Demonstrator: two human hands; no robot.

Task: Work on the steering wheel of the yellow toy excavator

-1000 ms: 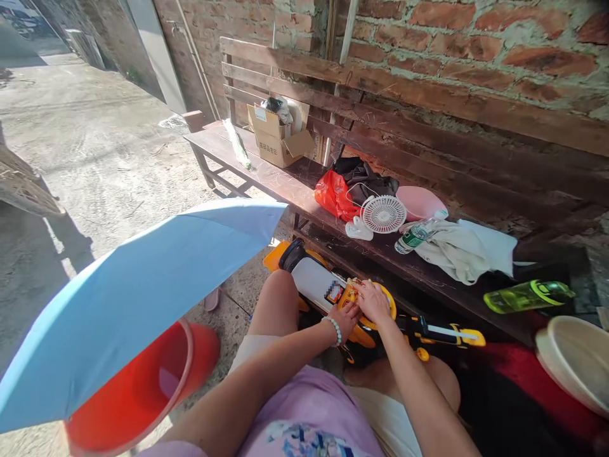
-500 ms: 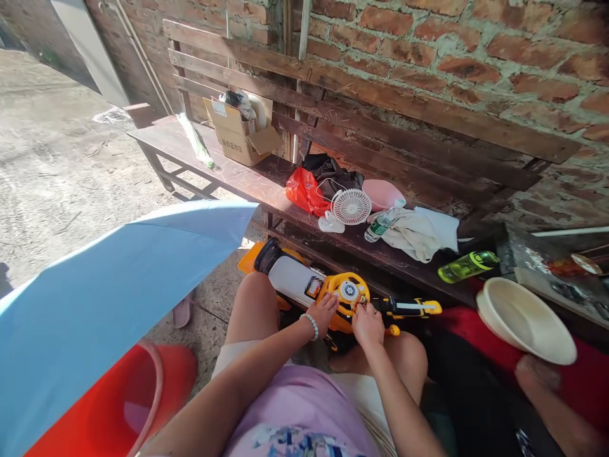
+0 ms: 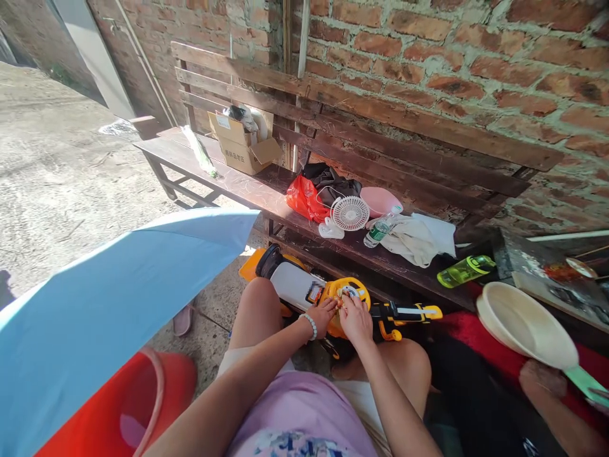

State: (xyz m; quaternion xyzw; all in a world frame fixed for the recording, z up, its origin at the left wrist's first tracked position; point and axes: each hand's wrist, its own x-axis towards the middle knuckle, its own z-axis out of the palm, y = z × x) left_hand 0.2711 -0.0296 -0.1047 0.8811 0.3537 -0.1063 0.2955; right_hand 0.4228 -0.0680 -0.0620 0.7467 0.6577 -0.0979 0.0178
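On my left, a blue umbrella (image 3: 118, 304) spreads above a red bucket (image 3: 157, 393). My left hand (image 3: 325, 315), a bead bracelet (image 3: 311, 325) on its wrist, reaches forward over the knee with the fingers bent and the tips on the left rim of a wheel (image 3: 361, 291). I cannot tell whether it grips. The wheel is yellow and belongs to a toy (image 3: 297, 285) with a white body and a black cap. The toy lies on the floor just in front of the desk (image 3: 266, 190). My right hand (image 3: 356, 318) is palm down beside the left, fingertips gathered at the wheel's centre. I cannot tell its grip either. A white fan (image 3: 351, 213) stands on the desk beyond.
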